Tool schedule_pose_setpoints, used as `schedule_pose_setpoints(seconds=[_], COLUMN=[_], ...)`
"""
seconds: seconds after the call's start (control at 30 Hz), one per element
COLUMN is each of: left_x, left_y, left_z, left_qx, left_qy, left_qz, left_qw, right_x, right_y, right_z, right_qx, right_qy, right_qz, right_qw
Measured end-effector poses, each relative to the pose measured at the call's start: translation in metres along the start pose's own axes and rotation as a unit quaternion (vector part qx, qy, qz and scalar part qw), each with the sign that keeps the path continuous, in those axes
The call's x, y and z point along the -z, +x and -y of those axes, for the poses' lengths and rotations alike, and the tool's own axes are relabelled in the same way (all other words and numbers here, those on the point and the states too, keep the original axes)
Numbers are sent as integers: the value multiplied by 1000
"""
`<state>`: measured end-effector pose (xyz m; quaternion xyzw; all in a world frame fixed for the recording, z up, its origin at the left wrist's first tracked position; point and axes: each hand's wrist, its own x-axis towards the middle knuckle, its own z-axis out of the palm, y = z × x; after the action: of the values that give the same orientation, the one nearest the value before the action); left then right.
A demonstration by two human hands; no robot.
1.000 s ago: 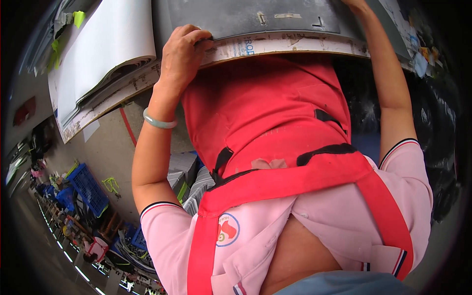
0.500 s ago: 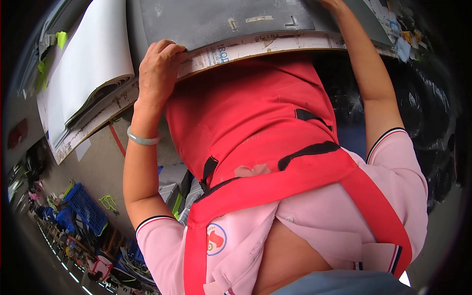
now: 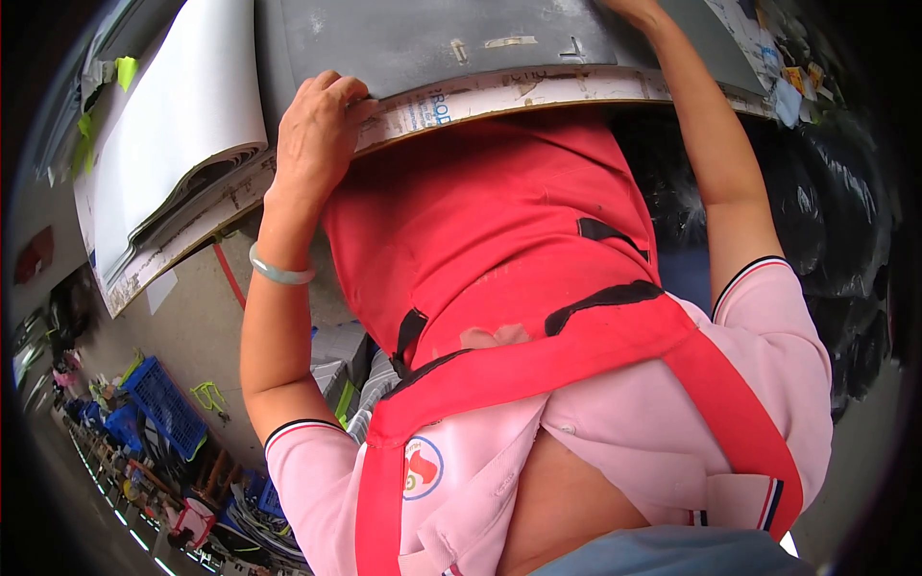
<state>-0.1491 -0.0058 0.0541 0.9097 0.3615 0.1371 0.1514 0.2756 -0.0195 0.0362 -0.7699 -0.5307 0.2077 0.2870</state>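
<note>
My left hand (image 3: 317, 130) is at the near left corner of a dark grey sheet (image 3: 403, 48). Its fingers are bent and drawn together with the thumb, closed on the sheet's edge; the fingertips are partly hidden. The sheet lies on a worktable and has pale scuffs and a strip of tape on top. At the upper edge of the view, my right hand (image 3: 636, 8) reaches over the sheet's far right part, its fingers cut off by the frame.
A thick roll of white sheeting (image 3: 206, 96) lies left of my left hand. The worktable's worn front edge (image 3: 519, 91) runs against my red apron (image 3: 480, 211). Black plastic bags (image 3: 826, 211) are heaped at right, and a blue crate (image 3: 165, 408) stands at lower left.
My right hand has shifted slightly left and up, further out of view. The left hand stays at the sheet's corner, and the whole view has moved a little.
</note>
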Motion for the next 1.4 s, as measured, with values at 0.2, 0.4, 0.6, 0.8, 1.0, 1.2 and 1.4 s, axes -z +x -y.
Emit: schedule_pose_setpoints(seconds=[0.2,0.4,0.6,0.8,1.0,1.2,1.4], left_x=[-40,-99,-90,-83,-83,-81,-84], left_y=[73,102,92,95,93,90,96], left_z=[-63,-71,-59,-73,-73,-71,-71], left_qx=[-113,-94,-76,-27,-20,-17,-17], left_qy=[-28,35,33,44,39,53,44], left_qz=[-70,-211,-171,-122,-121,-110,-118], left_qw=[991,972,982,991,992,992,992], right_x=[13,2,7,18,11,22,3], right_y=[-13,-2,-68,-120,-121,-119,-121], right_z=[11,-46,-8,18,22,24,20], right_qx=[-34,0,48,148,218,77,-56], right_qy=[-102,15,150,-38,-65,-108,86], right_qz=[-5,-136,73,96,89,120,51], right_qw=[994,991,985,984,970,984,993])
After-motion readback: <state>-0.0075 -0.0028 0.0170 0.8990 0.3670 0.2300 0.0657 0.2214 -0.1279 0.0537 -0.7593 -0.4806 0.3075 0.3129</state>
